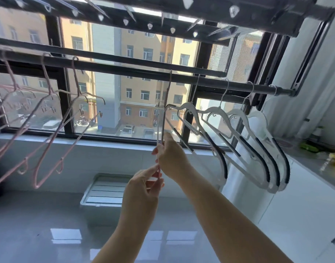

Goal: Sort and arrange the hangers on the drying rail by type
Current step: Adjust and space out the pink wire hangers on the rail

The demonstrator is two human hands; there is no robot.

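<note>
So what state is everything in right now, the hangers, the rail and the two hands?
pink hangers: hooked on the drying rail, at the left.
white hangers: hooked on the rail, at the right.
middle hanger: hangs from the rail, edge-on, held by both hands.
left hand: pinches the middle hanger's lower end.
right hand: grips the middle hanger higher up.

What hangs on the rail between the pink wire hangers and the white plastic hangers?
Head view: one thin brownish-pink hanger, edge-on, on the black drying rail, held low by left hand and right hand. Rail otherwise bare there.
</note>
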